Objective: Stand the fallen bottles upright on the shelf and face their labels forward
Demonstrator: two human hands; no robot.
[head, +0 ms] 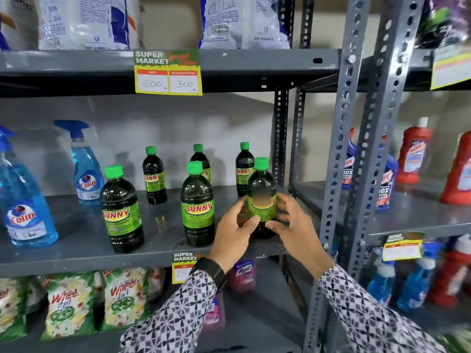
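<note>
The green-capped Sunny bottle (262,197) stands upright near the shelf (76,253) front edge, at the right end, label blurred (mid-turn, probably). Left hand (235,231) and right hand (293,225) wrap its label band with curled fingers. Full, dark liquid suggests weight; smooth plastic may slip. The steel upright (336,154) crowds the right; another Sunny bottle (197,205) stands left.

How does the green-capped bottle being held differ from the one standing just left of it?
The held bottle sits at the shelf's right end with the left hand and right hand around it; the free bottle stands untouched. The free bottle's SUNNY label reads clearly; the held one's is blurred. Both stand upright, dark-filled, green-capped.
</note>
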